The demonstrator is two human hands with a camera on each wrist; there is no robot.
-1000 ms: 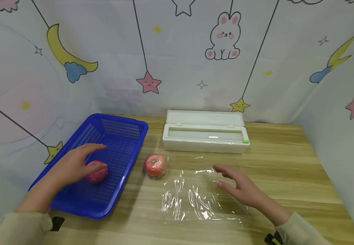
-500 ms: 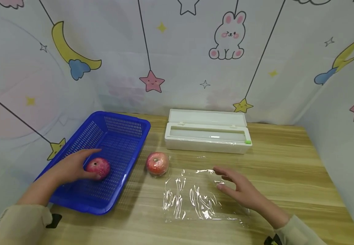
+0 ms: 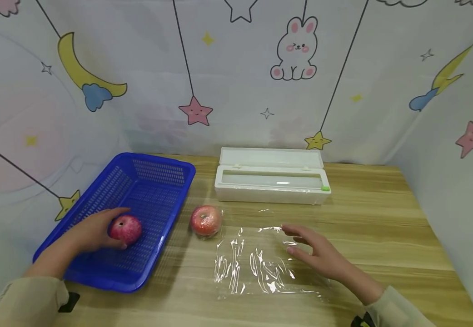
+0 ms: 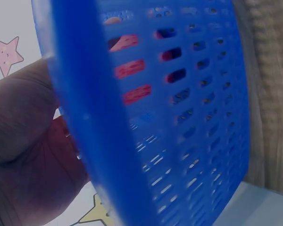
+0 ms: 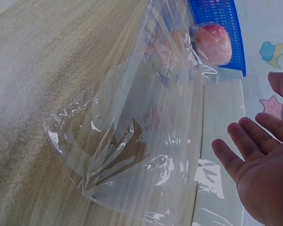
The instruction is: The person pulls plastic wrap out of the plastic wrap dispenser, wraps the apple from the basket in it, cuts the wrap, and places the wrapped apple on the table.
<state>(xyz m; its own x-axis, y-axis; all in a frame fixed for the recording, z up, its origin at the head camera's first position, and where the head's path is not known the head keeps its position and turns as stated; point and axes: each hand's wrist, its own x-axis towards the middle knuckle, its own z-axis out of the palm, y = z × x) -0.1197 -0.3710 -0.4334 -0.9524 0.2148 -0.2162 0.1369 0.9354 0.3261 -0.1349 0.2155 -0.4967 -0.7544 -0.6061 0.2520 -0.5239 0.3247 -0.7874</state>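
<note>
My left hand reaches into the blue basket, its thumb and fingers curled round a red apple on the basket floor. In the left wrist view the basket wall hides the fingertips, and red apple skin shows through the slots. My right hand hovers over a clear sheet of cling film on the table, fingers relaxed, holding nothing. Between basket and film sits another apple, wrapped in shiny film.
A white cling film dispenser stands behind the film, lid raised, with a green slider at its right end. The wooden table meets a printed cloth backdrop at the back and sides.
My left hand has lowered onto the apple in the basket and closed round it. The right hand stays almost where it was. The head view has shifted slightly.
</note>
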